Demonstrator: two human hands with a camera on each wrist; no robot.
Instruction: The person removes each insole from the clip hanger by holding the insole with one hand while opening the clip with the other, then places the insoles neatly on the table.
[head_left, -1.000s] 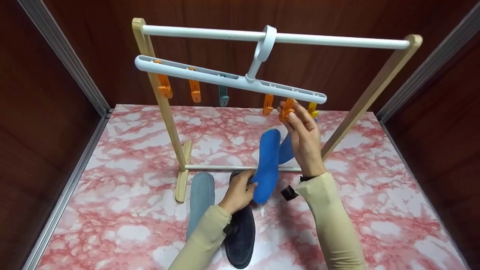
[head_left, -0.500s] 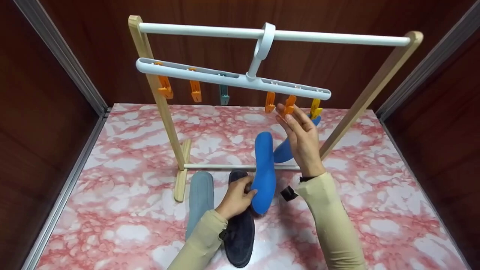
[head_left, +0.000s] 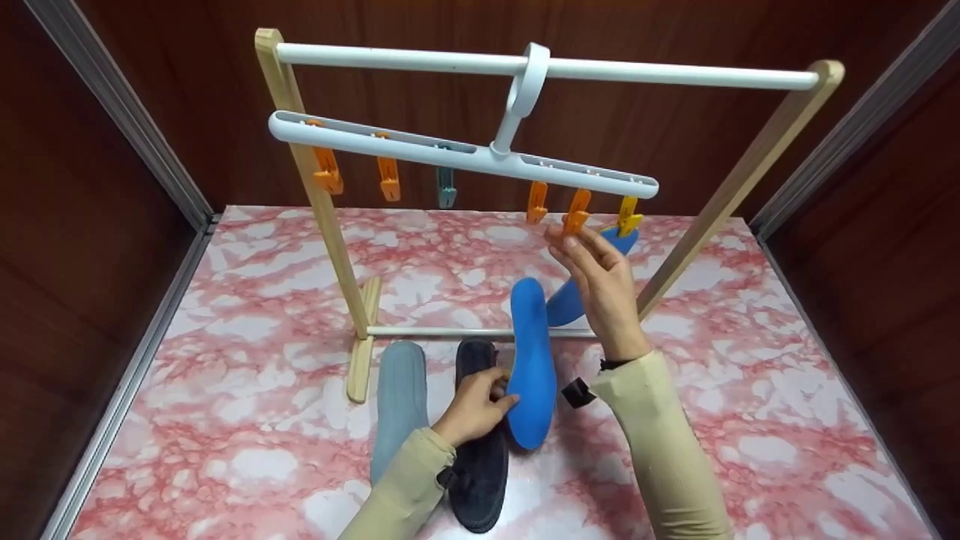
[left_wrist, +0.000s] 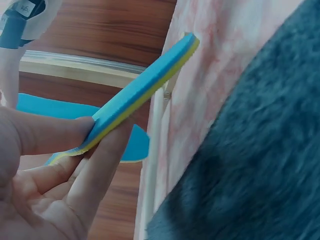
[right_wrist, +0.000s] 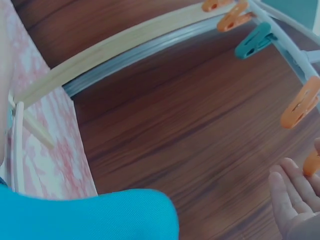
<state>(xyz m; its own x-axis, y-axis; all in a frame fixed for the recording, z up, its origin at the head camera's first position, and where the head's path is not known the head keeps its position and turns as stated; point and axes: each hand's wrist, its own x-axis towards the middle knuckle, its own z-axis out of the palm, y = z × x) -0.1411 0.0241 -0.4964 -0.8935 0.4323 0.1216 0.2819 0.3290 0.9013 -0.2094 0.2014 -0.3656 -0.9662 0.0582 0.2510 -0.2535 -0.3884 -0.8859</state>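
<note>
My left hand point(head_left: 474, 409) pinches the edge of a blue insole point(head_left: 532, 360) between thumb and fingers, below the hanger. Its thin yellow underside shows in the left wrist view. My right hand point(head_left: 600, 281) is raised to an orange clip point(head_left: 577, 210) on the hanger's right half, holding its lower end between thumb and fingers. Another blue insole point(head_left: 568, 301) hangs from the yellow clip point(head_left: 628, 217) at the hanger's right end, partly behind my right hand. The white clip hanger point(head_left: 420, 154) tilts down to the right.
A wooden stand with a white top rail point(head_left: 390, 58) bears the hanger. Two orange clips and a teal clip point(head_left: 446, 187) hang on its left half. A grey insole point(head_left: 402, 397) and a dark insole point(head_left: 480, 480) lie on the red-and-white marbled surface point(head_left: 247, 420).
The blue insole in my left hand has moved down, away from the hanger, and now stands more upright. My right hand has shifted slightly down along the orange clip.
</note>
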